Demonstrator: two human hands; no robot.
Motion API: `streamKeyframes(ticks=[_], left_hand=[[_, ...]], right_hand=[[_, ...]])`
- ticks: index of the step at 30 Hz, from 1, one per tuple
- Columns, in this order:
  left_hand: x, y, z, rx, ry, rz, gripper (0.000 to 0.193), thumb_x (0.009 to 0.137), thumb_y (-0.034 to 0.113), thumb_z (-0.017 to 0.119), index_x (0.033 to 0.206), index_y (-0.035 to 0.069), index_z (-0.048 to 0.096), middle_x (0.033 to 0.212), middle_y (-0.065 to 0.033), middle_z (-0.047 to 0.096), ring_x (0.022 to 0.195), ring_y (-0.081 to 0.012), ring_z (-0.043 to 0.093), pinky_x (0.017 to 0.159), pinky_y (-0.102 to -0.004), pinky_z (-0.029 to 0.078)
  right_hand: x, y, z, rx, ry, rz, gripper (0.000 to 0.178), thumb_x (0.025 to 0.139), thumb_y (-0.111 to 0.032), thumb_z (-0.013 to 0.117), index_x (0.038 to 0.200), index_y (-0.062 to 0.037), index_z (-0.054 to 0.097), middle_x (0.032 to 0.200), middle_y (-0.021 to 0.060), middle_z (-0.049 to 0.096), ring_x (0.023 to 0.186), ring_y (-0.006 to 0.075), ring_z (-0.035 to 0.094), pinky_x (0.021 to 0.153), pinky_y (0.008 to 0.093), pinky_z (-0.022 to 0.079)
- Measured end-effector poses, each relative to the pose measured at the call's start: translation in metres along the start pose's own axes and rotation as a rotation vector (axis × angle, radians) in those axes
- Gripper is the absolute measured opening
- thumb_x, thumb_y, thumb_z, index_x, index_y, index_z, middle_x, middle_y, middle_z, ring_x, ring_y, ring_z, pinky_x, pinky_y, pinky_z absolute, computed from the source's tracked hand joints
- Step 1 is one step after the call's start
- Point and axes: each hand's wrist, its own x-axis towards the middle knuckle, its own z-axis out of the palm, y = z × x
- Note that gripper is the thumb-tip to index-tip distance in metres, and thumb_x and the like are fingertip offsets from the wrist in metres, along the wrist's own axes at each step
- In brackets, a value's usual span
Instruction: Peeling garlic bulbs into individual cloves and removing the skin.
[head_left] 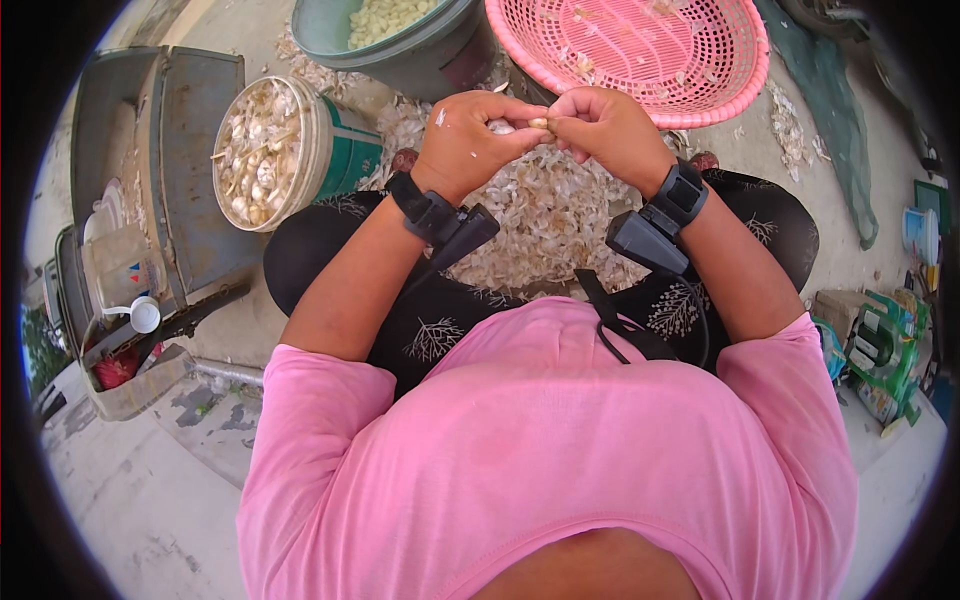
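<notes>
Looked like mid-peel to me — a garlic clove [541, 124] sat between both sets of fingertips, up above a heap of papery skins [545, 215]. The left hand [475, 140] was curled partly closed, thumb and forefinger pinching one end; the right hand [615, 132] pinched the other. Couldn't tell how much skin was left on. I'd guess the next move called for a light twist — thumbs working, clove kept intact.

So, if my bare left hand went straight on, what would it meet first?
Your left hand would likely first meet the small, pale, oval garlic clove between both hands, then the bare right hand; exact depth is hard to judge.
</notes>
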Motion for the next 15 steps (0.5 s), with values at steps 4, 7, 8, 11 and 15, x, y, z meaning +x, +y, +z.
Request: streamKeyframes(ticks=[4, 7, 8, 11, 15], left_hand=[[0.0027, -0.0007, -0.0034, -0.068, -0.058, -0.117, 0.020, 0.066, 0.011, 0.071, 0.084, 0.003, 0.067, 0.077, -0.0084, 0.064, 0.068, -0.0127, 0.060, 0.062, -0.0240, 0.047], [0.0031, -0.0008, -0.0040, -0.057, -0.076, -0.117, 0.020, 0.066, 0.012, 0.071, 0.084, 0.004, 0.067, 0.077, -0.0080, 0.064, 0.067, -0.0121, 0.060, 0.061, -0.0235, 0.047], [0.0029, -0.0007, -0.0041, -0.065, -0.083, -0.116, 0.020, 0.066, 0.012, 0.072, 0.084, 0.004, 0.067, 0.076, -0.0080, 0.064, 0.066, -0.0122, 0.060, 0.061, -0.0234, 0.047], [0.0025, -0.0008, -0.0039, -0.018, -0.070, -0.108, 0.021, 0.066, 0.012, 0.072, 0.084, 0.004, 0.067, 0.076, -0.0074, 0.064, 0.066, -0.0119, 0.060, 0.060, -0.0238, 0.047], [0.0013, 0.0002, -0.0042, -0.021, -0.069, -0.077, 0.020, 0.065, 0.012, 0.072, 0.084, 0.004, 0.067, 0.075, -0.0076, 0.064, 0.066, -0.0127, 0.060, 0.060, -0.0246, 0.047]], right_hand=[[-0.0001, -0.0055, -0.0082, 0.071, -0.092, 0.030, 0.012, 0.079, -0.013, 0.056, 0.081, -0.0014, 0.060, 0.065, 0.0014, 0.058, 0.052, 0.0061, 0.053, 0.047, 0.0178, 0.042], [0.0010, -0.0054, -0.0097, 0.068, -0.110, 0.037, 0.013, 0.080, -0.013, 0.056, 0.082, -0.0012, 0.060, 0.066, 0.0022, 0.059, 0.053, 0.0067, 0.055, 0.048, 0.0177, 0.042], [0.0013, -0.0049, -0.0096, 0.055, -0.111, 0.058, 0.013, 0.080, -0.013, 0.055, 0.082, -0.0012, 0.060, 0.067, 0.0023, 0.060, 0.053, 0.0067, 0.055, 0.049, 0.0177, 0.042], [0.0018, -0.0034, -0.0099, 0.046, -0.139, 0.060, 0.013, 0.081, -0.013, 0.055, 0.082, -0.0015, 0.060, 0.067, 0.0023, 0.060, 0.054, 0.0067, 0.056, 0.050, 0.0176, 0.043], [0.0011, -0.0042, -0.0111, 0.083, -0.164, 0.072, 0.013, 0.081, -0.014, 0.055, 0.082, -0.0021, 0.060, 0.068, 0.0023, 0.060, 0.054, 0.0068, 0.057, 0.050, 0.0176, 0.043]])
